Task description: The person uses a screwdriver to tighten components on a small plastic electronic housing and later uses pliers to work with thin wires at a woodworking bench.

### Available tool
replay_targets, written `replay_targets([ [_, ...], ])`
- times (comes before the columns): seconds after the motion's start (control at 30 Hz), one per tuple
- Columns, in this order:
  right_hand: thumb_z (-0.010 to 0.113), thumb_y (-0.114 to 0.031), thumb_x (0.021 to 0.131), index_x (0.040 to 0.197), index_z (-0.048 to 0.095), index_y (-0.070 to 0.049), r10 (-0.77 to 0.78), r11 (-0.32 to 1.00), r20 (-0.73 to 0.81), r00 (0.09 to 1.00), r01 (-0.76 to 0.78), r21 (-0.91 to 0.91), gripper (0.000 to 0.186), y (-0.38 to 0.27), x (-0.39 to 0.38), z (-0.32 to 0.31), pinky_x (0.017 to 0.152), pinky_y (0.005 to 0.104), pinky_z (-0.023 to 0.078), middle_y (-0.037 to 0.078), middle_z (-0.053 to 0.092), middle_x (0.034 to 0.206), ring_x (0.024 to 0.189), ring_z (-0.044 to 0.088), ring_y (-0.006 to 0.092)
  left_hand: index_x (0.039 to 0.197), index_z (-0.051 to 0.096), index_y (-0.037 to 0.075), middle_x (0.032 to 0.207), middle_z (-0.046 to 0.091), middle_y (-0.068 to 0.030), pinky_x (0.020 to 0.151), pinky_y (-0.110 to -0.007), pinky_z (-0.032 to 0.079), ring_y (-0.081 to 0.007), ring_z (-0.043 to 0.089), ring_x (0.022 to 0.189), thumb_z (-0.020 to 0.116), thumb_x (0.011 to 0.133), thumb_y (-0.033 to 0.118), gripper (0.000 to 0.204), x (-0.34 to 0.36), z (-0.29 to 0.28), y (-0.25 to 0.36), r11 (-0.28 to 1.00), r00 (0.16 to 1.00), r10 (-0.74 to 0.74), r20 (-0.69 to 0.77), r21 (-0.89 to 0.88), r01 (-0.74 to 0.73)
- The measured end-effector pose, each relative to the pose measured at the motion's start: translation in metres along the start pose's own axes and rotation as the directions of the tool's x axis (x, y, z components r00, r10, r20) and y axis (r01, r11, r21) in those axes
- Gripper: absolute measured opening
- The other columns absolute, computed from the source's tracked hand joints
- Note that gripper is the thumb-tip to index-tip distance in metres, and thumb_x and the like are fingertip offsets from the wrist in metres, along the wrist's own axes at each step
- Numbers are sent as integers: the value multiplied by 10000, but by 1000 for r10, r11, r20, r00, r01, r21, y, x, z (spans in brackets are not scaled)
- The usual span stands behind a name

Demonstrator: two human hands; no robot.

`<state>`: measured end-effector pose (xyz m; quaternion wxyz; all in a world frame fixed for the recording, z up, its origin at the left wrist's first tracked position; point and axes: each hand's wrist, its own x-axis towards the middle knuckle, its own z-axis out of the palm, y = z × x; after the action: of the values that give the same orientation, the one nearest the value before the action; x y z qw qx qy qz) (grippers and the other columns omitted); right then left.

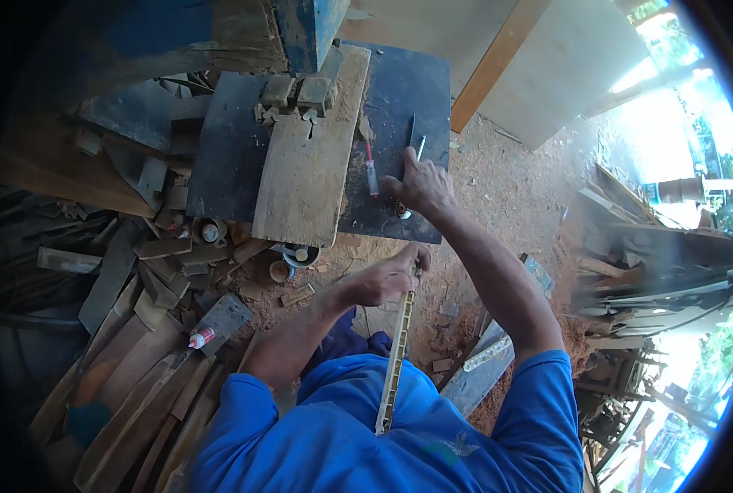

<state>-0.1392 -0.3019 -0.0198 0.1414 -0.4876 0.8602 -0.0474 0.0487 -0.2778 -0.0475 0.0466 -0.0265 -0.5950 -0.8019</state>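
Note:
My left hand (387,279) is closed around the upper end of a long, narrow, pale yellow strip (395,353) with a row of rectangular openings. The strip slants down against my blue shirt. My right hand (422,185) is over the dark board (231,148), thumb and forefinger apart, its other fingers partly hidden. Beneath that hand runs a tool with a thin shiny shaft (421,148); most of it is covered. Just left of my thumb lies a screwdriver (372,177) with a clear handle and red shaft. A dark, thin pointed tool (411,129) lies beyond my fingers.
A worn wooden plank (300,181) lies across the dark board, with metal blocks (313,94) at its far end. Wood offcuts (161,279) pile up at left, near a small bottle (202,337) and cups (281,271). Sawdust covers the floor (498,197). Panels lean at far right.

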Motion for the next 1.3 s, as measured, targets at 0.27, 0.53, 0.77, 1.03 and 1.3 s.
replay_targets([
  [0.27,686,-286,773,1196,429,-39,130,949,69,989,-145,280,553,22,-2,35,815,519,513,256,688,949,905,670,457,1079,425,71,1097,415,-103,859,-347,450,-150,510,909,471,840,127,250,10,13,46,959,960,163,-228,-193,-209],
  [0.53,655,-195,827,1356,351,-46,231,596,-1,973,-141,790,628,39,-95,-32,817,405,530,263,675,995,942,685,327,1178,426,65,1064,437,-99,846,-346,445,-152,490,910,451,858,85,321,21,40,64,868,900,239,-365,-335,-367],
  [0.77,616,-122,884,1338,530,21,304,256,-162,939,83,963,484,103,-308,-116,747,292,502,106,634,1043,869,613,150,1205,433,74,1105,428,-98,941,-383,413,-168,472,987,455,841,77,364,53,84,72,820,927,299,-229,-435,-372],
  [1.03,664,-29,738,1076,690,44,192,697,-445,875,197,689,346,130,-432,-157,718,296,539,192,700,951,822,691,220,1106,441,125,1097,438,-87,961,-391,386,-184,457,977,508,861,139,255,94,168,60,668,959,282,0,-718,-196],
  [1.3,682,45,658,1008,726,18,189,794,-478,858,153,589,355,148,-481,-161,714,325,562,179,713,917,819,715,254,1088,489,131,1088,474,-105,925,-392,400,-195,494,948,523,877,198,224,105,230,54,693,974,224,40,-709,-130],
])
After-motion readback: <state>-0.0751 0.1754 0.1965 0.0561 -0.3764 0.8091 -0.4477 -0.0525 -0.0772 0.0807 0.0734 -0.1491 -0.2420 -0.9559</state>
